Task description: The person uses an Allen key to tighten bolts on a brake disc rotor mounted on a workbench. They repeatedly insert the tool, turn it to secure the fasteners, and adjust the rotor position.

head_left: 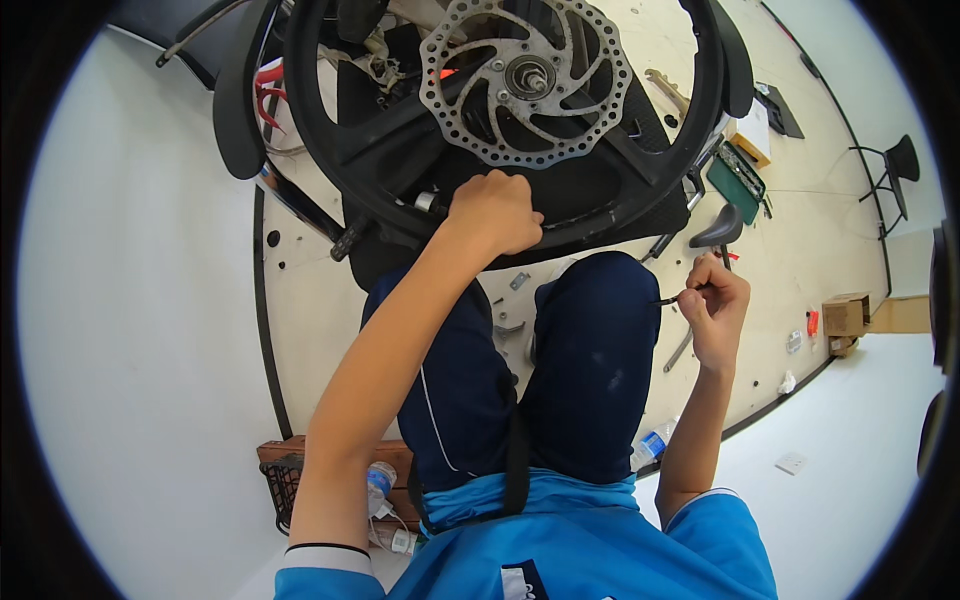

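A black spoked wheel point(365, 145) with a perforated silver brake disc point(607, 110) lies in front of me, over a dark textured surface. Against the wheel's near rim rests my left hand point(495, 215), closed in a fist. Its fingers curl out of sight, so I cannot make out what they hold. Off to the right, beside my knee, my right hand point(720, 312) pinches a thin dark rod point(667, 301). Most of that rod is hidden by the fingers. A small silver cylindrical part point(426, 201) sits at the rim, left of my left wrist.
On the floor at right are a bicycle saddle point(718, 228), a green tool case point(735, 185), a wrench point(668, 92) and a cardboard box point(846, 314). Small metal parts point(519, 281) lie between my knees. Water bottles point(655, 443) and a wooden crate point(283, 453) are near my sides.
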Demonstrator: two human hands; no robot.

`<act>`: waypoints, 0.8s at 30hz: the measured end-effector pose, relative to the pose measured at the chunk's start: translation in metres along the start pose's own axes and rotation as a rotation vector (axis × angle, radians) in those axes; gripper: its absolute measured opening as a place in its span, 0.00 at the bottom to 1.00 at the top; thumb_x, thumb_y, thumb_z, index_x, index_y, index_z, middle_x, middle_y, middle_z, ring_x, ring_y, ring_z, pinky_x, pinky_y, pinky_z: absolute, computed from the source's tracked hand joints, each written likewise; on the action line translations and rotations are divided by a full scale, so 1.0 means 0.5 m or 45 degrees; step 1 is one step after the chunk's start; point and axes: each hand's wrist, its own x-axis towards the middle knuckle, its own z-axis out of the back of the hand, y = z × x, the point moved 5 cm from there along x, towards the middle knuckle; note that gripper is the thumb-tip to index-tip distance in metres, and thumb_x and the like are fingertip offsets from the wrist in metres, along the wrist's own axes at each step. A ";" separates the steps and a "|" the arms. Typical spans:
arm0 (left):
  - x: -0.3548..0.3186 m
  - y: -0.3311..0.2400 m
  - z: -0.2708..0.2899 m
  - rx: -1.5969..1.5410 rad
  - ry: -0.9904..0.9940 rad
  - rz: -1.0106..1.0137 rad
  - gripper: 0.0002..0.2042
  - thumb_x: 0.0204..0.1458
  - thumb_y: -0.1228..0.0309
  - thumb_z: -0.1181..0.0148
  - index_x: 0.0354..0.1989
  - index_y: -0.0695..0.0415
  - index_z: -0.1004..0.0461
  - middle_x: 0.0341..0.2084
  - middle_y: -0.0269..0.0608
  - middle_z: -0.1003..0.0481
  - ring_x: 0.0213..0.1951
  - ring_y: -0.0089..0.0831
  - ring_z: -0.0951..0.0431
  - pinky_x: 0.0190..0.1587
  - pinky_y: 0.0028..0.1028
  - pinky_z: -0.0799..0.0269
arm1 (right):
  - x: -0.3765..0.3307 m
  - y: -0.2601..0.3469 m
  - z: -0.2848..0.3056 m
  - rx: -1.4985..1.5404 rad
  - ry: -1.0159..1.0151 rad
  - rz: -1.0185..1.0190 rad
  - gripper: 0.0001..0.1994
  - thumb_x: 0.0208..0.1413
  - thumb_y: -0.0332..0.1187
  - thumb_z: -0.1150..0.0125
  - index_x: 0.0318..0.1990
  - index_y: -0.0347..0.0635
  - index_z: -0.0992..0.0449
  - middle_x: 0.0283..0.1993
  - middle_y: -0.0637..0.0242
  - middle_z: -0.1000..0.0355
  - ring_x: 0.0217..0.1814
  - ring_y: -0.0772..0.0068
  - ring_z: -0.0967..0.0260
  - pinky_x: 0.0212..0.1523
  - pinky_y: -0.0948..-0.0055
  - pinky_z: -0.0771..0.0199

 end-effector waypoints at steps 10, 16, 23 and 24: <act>0.112 0.008 -0.051 -0.120 0.534 0.146 0.14 0.46 0.63 0.27 0.26 0.63 0.19 0.22 0.43 0.19 0.24 0.31 0.19 0.31 0.29 0.21 | -0.008 0.007 0.011 0.122 0.053 -0.041 0.18 0.49 0.33 0.29 0.22 0.37 0.35 0.24 0.74 0.42 0.28 0.84 0.45 0.29 0.83 0.43; 0.096 -0.007 -0.017 -0.001 0.241 0.179 0.20 0.41 0.63 0.28 0.35 0.68 0.22 0.30 0.54 0.18 0.36 0.38 0.15 0.38 0.33 0.19 | -0.020 -0.028 0.025 0.079 0.076 -0.156 0.17 0.49 0.35 0.30 0.21 0.36 0.34 0.24 0.72 0.41 0.29 0.81 0.43 0.32 0.81 0.38; 0.059 0.015 0.009 -0.096 -0.179 0.099 0.09 0.43 0.64 0.30 0.29 0.55 0.18 0.32 0.45 0.18 0.37 0.42 0.17 0.42 0.38 0.20 | -0.036 -0.062 -0.001 0.151 0.113 -0.294 0.13 0.49 0.29 0.33 0.22 0.34 0.31 0.24 0.70 0.37 0.27 0.81 0.40 0.35 0.81 0.33; 0.049 0.013 0.006 -0.142 -0.253 -0.001 0.09 0.44 0.65 0.31 0.30 0.56 0.17 0.31 0.44 0.18 0.36 0.42 0.17 0.42 0.38 0.20 | -0.034 -0.066 0.006 0.147 0.093 -0.286 0.12 0.50 0.29 0.34 0.22 0.34 0.31 0.23 0.71 0.38 0.27 0.82 0.40 0.35 0.81 0.33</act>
